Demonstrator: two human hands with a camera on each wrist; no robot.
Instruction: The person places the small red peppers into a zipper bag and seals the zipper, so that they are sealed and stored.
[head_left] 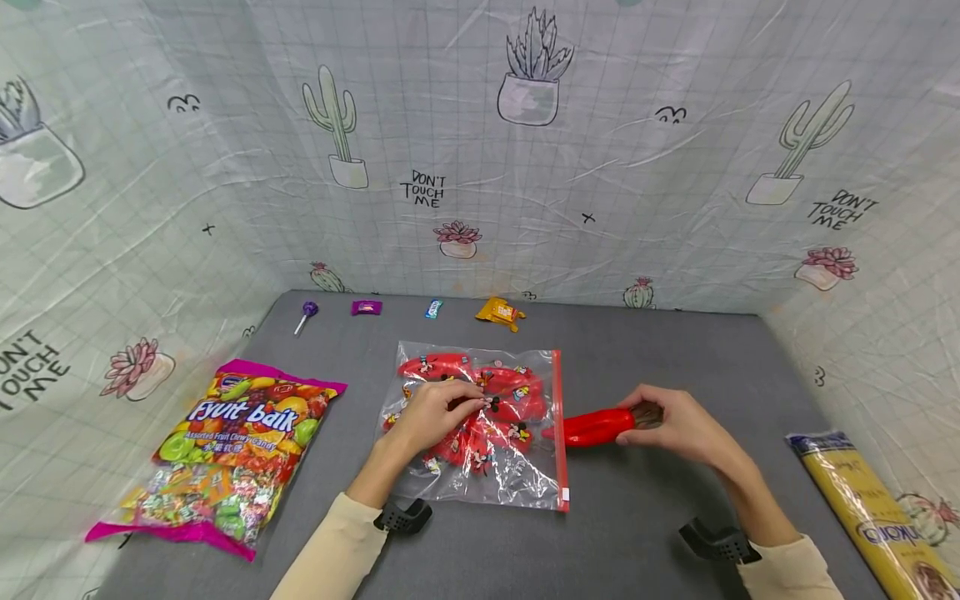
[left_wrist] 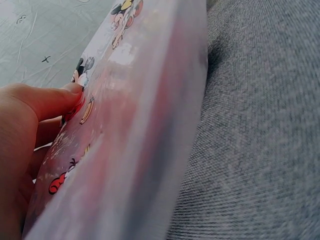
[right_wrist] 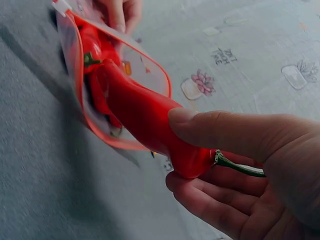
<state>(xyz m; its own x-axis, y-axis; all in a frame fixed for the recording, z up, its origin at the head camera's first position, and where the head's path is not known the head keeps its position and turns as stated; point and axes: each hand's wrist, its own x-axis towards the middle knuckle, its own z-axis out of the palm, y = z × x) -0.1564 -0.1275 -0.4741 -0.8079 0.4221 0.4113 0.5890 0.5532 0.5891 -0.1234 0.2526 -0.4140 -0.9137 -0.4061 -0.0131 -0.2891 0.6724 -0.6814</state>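
Note:
My right hand [head_left: 678, 425] holds a long red chili pepper [head_left: 596, 427] by its stem end, thumb on one side and fingers on the other. In the right wrist view the green stem [right_wrist: 240, 168] points back toward the palm, while the pepper's tip reaches into the open mouth of a clear zip bag [right_wrist: 80, 82]. Red peppers [head_left: 442, 365] fill the bag, which has cartoon prints and a red zip edge [head_left: 561, 467]. My left hand [head_left: 435, 415] pinches the bag's upper film; its thumb [left_wrist: 62, 99] shows in the left wrist view.
A fruit candy bag [head_left: 240, 429] lies on the left. Along the back are a lollipop [head_left: 309, 309], a purple wrapped sweet [head_left: 367, 307], a small blue packet [head_left: 433, 309] and a yellow packet [head_left: 498, 312]. At right lies a long yellow package [head_left: 862, 508]. Printed cloth surrounds the grey table [head_left: 645, 350].

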